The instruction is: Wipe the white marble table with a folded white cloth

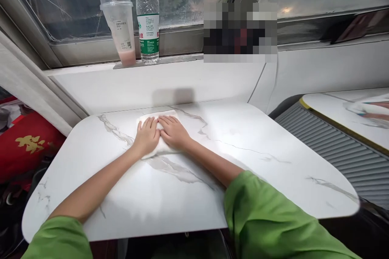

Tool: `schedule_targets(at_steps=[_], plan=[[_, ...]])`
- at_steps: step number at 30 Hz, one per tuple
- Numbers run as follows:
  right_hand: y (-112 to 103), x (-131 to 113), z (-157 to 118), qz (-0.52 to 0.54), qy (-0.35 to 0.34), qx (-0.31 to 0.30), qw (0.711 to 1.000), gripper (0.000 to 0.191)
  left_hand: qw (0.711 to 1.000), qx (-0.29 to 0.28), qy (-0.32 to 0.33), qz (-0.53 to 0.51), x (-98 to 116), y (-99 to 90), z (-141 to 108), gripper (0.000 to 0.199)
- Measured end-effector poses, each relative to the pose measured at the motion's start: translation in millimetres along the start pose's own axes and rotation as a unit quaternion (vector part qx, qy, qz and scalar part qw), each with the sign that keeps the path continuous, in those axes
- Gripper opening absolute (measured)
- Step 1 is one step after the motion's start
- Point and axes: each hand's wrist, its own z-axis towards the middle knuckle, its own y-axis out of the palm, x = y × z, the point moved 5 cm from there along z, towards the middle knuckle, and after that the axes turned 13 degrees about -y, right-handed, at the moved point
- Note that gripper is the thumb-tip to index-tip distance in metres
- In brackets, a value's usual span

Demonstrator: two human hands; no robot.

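Note:
A white folded cloth (170,114) lies flat on the marble-patterned white table (258,158), toward its far edge. My left hand (147,135) rests palm down on the cloth's left part, its fingers stretched out and pointing away from me. On the right part of the cloth, my right hand (174,130) lies flat too, fingers extended toward the upper left. The two hands almost meet over the middle of the cloth. Both palms are hidden, and the hands cover much of the cloth.
On the window ledge stand a plastic cup (121,28) with a domed lid, straw and pink remains, and a bottle (148,28) with a green-and-white label. A red bag (30,145) sits at the left. Another table (334,109) and a grey ribbed surface (319,141) are at the right.

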Motion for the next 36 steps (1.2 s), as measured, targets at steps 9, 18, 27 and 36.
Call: schedule_targets(at_steps=[9,18,27,36], plan=[[-50,-57,-126,-0.017,-0.002,-0.007,1.000,0.052,0.990,-0.008,0.143,0.019,76,2.4,-111,0.050],[-54,-47,-129,-0.003,0.029,0.010,1.000,0.052,0.986,-0.062,0.152,-0.042,85,3.3,-98,0.050],[-25,55,-46,-0.011,0.059,0.004,0.998,0.051,0.989,-0.058,0.106,-0.080,70,20.0,28,0.043],[-16,99,-16,-0.018,0.066,0.014,0.998,0.046,0.995,-0.020,0.080,-0.062,67,28.1,77,0.039]])
